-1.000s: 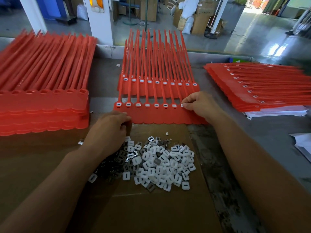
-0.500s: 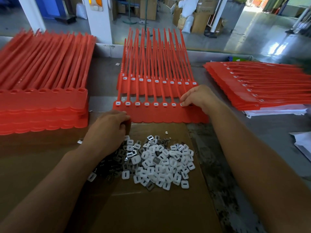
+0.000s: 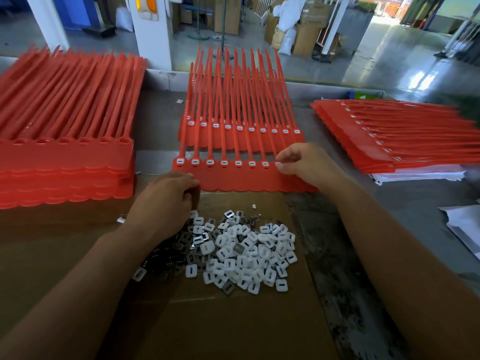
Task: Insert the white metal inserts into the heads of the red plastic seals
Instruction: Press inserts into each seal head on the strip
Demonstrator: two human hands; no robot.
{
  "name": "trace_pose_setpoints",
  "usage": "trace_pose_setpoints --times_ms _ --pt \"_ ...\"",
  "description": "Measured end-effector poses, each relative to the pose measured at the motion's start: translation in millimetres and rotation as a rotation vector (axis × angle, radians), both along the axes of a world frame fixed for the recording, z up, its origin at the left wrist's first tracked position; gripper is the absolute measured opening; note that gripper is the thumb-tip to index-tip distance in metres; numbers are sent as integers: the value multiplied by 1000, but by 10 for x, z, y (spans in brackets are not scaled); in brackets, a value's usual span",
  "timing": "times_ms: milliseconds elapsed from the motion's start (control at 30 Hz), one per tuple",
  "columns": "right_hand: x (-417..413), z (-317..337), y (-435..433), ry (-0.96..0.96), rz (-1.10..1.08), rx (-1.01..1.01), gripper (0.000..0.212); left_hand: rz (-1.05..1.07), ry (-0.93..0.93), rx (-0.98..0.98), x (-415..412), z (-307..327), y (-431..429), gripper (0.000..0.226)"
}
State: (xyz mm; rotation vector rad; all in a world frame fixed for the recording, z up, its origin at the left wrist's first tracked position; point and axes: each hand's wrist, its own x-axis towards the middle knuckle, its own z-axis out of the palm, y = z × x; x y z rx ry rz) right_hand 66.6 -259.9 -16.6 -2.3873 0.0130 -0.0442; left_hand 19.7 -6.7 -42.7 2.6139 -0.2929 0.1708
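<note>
Cardboard (image 3: 233,320) at the table's (image 3: 389,229) near edge. Inserts (image 3: 246,253) heaped mid-sheet — mostly white, some grey. Left hand (image 3: 163,201) over the heap's far left side, fingers curled under; whether they hold anything, cannot tell. Seal strip (image 3: 233,179) lies along the cardboard's far edge, seven heads filled. Right hand (image 3: 306,162) pinches an insert (image 3: 278,164) between thumb and forefinger at the eighth head. Second strip (image 3: 241,136) behind — all heads filled. Left stack (image 3: 65,162) and right stack (image 3: 389,136) sit at the table's side edges.
</note>
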Motion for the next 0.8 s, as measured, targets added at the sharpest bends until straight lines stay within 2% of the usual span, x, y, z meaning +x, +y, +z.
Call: trace_pose_setpoints --times_ms 100,200,300,500,633,800 --pt "-240 136 87 46 187 -51 14 0 3 0 1 4 -1 37" --pt "-450 247 212 163 394 -199 16 -1 2 6 3 4 1 38" --pt "-561 278 313 230 488 -262 17 -3 10 11 0 6 3 38" --pt "-627 209 391 242 510 -438 5 4 7 3 0 1 2 37" --pt "-626 192 390 251 504 -419 19 6 8 -1 0 -3 -1 37" --pt "-627 194 340 234 461 -257 20 6 8 0 -1 2 -1 37"
